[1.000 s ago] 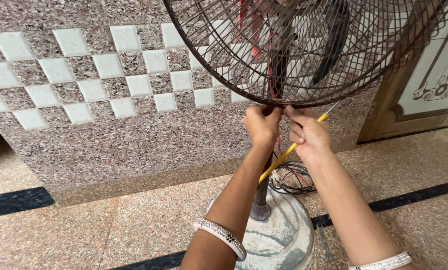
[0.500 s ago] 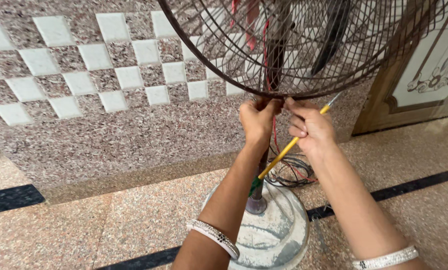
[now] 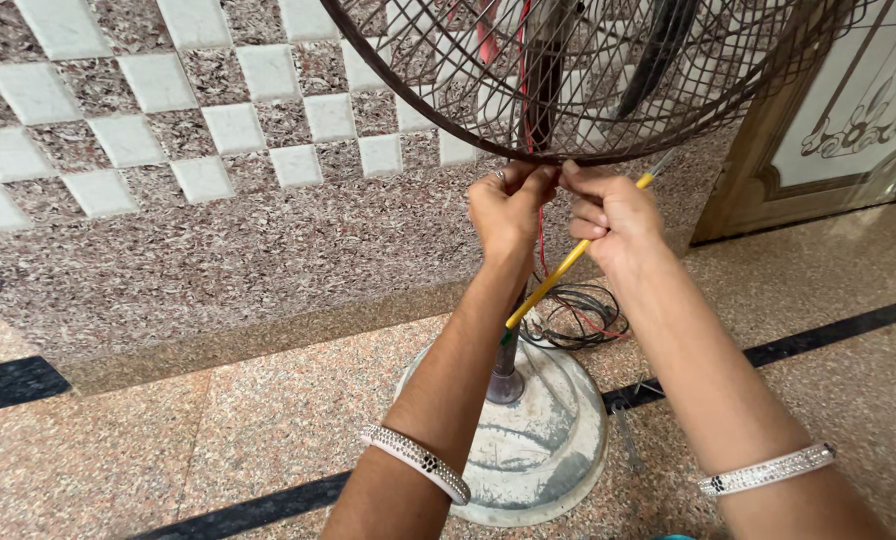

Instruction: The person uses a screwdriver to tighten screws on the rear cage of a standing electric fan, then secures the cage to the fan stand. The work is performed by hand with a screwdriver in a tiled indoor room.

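Nearest: two forearms, each with a studded silver bangle, reaching up and away from the camera.

Floor: speckled pink stone with dark inlaid stripes. On it stands the round, worn white fan base with its short grey pole; a loose coil of black and red wire lies just behind the base.

Hands: left hand closed in a pinch on the bottom rim of the wire fan guard, fingers curled together at the rim. Right hand wrapped shut around a yellow-handled screwdriver, shaft angled up to the same spot on the rim, handle end pointing down toward the pole. The hands nearly touch.

Step, as judged: working a fastener or clip at the guard's lowest point. The next move seems to call for steadying the rim while the tip seats; the tip itself is hidden behind the fingers.

Farthest: checkered granite wall, wooden door frame at right.
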